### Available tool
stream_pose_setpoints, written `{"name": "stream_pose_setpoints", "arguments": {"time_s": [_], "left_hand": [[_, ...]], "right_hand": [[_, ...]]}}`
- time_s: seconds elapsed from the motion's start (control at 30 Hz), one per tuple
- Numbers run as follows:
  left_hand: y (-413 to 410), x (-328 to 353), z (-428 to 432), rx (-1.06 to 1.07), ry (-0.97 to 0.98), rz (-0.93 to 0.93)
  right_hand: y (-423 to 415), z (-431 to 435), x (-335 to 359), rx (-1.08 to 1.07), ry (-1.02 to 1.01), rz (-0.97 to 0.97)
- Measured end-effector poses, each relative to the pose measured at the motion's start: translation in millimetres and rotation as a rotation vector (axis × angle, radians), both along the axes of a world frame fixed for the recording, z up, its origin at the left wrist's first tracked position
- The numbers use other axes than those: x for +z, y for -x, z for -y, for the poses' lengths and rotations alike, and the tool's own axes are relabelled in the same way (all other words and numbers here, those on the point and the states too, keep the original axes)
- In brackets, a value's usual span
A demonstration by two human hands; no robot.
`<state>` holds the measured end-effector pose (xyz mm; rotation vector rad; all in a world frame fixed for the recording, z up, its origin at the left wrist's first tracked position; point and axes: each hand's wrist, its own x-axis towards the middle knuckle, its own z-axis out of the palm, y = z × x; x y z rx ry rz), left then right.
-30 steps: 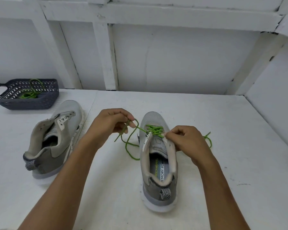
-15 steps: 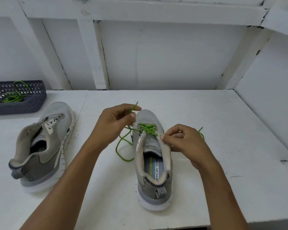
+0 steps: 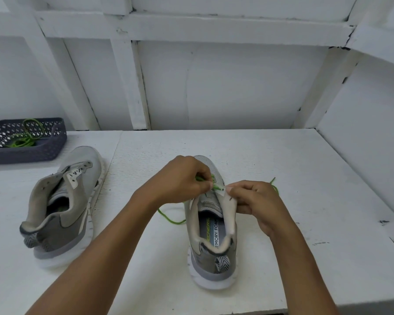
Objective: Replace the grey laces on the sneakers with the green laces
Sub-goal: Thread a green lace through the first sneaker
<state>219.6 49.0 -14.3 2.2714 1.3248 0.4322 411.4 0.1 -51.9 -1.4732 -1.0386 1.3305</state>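
Since the earlier frame, the left hand (image 3: pixel 182 178) has come right, from beside the shoe to over its eyelets, and now sits close to the right hand (image 3: pixel 257 201). Its fingers are curled and pinch the green lace (image 3: pixel 171 218) just above the tongue of the right sneaker (image 3: pixel 210 226). The right hand's fingers are also curled, gripping the right eyelet flap of that sneaker and pulling it a little outward. The green lace crosses the far eyelets; one loose part loops on the surface (image 3: pixel 282 246) left of the sneaker, and another end shows past the right hand. The right sneaker stands upright on its sole, heel toward the near edge.

Well apart on the left lies the left sneaker (image 3: pixel 66 201), without a lace and leaning to the right. At the far left a dark basket (image 3: pixel 43 151) holds a second green lace (image 3: pixel 23 139).
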Motion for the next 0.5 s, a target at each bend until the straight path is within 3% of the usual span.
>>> {"name": "stream_pose_setpoints", "arguments": {"time_s": [0.5], "left_hand": [[-14.5, -10.8, 3.1, -0.031, -0.055, -0.111]], "right_hand": [[-0.7, -0.1, 5.0, 0.044, 0.009, 0.038]]}}
